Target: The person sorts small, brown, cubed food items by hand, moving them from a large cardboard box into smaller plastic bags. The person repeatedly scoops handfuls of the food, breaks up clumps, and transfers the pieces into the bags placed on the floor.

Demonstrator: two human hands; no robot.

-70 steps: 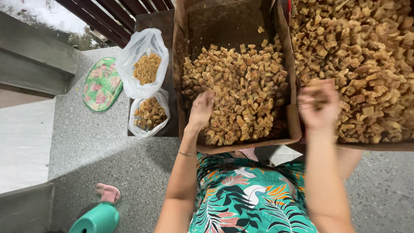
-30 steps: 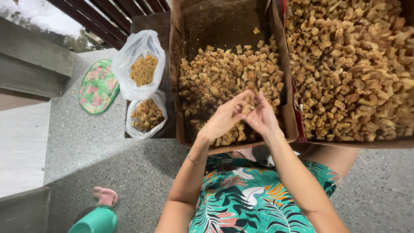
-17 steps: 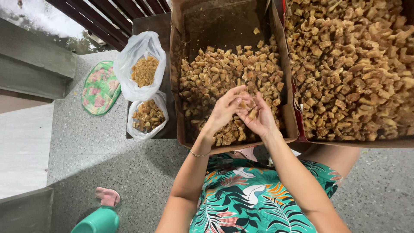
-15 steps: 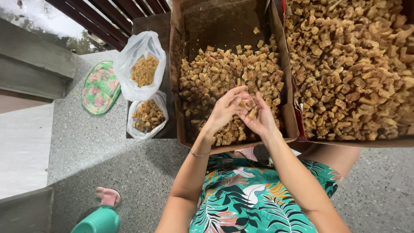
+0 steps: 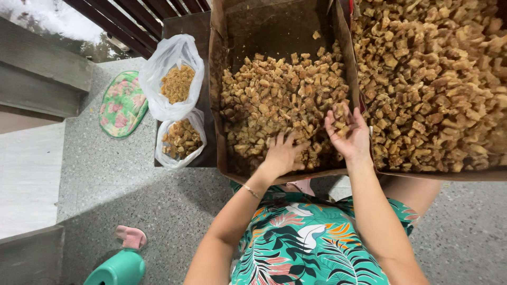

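Note:
A brown cardboard box (image 5: 217,95) in front of me holds a heap of golden-brown fried chunks (image 5: 274,100). My left hand (image 5: 282,154) lies palm down on the chunks near the box's front edge, fingers spread. My right hand (image 5: 346,133) is raised palm up just to its right, cupping a few chunks. A second, larger box (image 5: 438,174) to the right is filled with the same chunks (image 5: 438,79).
Two clear plastic bags with chunks, one large (image 5: 174,79) and one small (image 5: 180,138), stand left of the box. A green floral mat (image 5: 123,104) lies on the speckled floor. A teal container (image 5: 117,269) and a pink slipper (image 5: 131,236) sit at lower left.
My hands, held together over the front of the middle box, have come apart. The left one has dropped onto the chunks; the right one has turned palm up with a few pieces.

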